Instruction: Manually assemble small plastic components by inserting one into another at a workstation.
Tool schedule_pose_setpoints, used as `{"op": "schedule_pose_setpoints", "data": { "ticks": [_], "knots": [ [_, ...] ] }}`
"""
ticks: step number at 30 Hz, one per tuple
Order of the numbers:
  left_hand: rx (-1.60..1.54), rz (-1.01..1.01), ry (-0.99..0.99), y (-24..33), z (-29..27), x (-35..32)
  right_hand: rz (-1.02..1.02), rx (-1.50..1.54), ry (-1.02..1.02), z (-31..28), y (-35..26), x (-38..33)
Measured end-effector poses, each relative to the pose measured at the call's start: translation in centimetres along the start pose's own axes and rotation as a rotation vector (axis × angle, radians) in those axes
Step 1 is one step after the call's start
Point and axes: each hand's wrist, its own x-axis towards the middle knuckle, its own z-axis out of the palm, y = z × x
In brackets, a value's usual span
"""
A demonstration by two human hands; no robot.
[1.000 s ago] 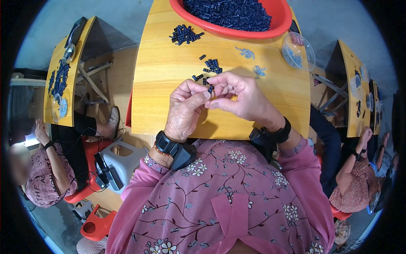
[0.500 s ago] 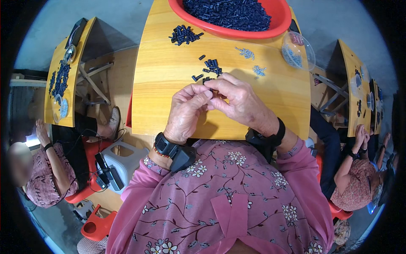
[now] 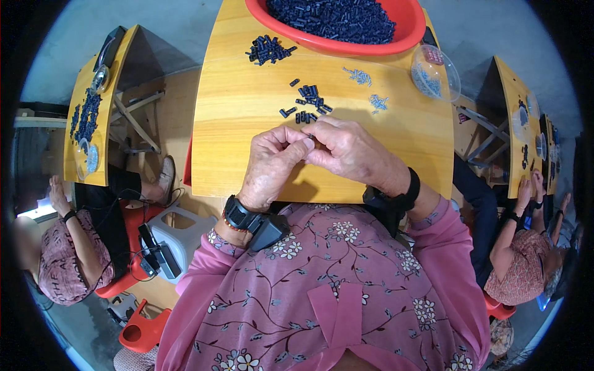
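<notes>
Left hand [image 3: 272, 164] and right hand [image 3: 349, 151] meet, fingertips pinched on 1 small black plastic piece [image 3: 307, 135], mostly hidden, above smooth yellow wooden table [image 3: 235, 123]; loose black pieces [image 3: 307, 105] just beyond, red round basin [image 3: 346, 37] far edge.

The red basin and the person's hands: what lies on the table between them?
In the head view, small dark plastic pieces lie scattered on the yellow table between the red basin and the hands.

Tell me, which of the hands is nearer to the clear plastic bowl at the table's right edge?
The right hand is nearer: the clear plastic bowl lies beyond it and to its right. The left hand is on the far side of the right one, farther from the bowl.
</notes>
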Motion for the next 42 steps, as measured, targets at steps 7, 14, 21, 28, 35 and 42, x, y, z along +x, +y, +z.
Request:
{"op": "schedule_pose_setpoints", "data": {
  "ticks": [7,14,21,28,35,42],
  "knots": [
    [0.006,-0.031,-0.034,-0.2,-0.5,-0.6,0.044,-0.100,-0.116,0.9,-0.1,-0.7],
    [0.075,-0.066,0.016,-0.5,-0.5,-1.2,0.027,-0.233,-0.213,0.8,-1.0,-0.8],
    [0.125,-0.107,0.009,-0.6,-0.7,-1.5,0.061,-0.364,-0.223,1.5,-1.8,-1.4],
    [0.149,-0.019,-0.006,-0.3,-0.6,-0.7,0.069,-0.238,-0.024,2.1,-1.2,-1.5],
    [0.486,0.349,0.343,1.7,-4.7,2.8,0.198,-0.134,0.095,0.8,0.2,-5.0],
    [0.313,0.564,0.626,3.5,-10.2,3.7,0.295,-0.117,0.206,-1.7,2.3,-9.0]
  ]
}}
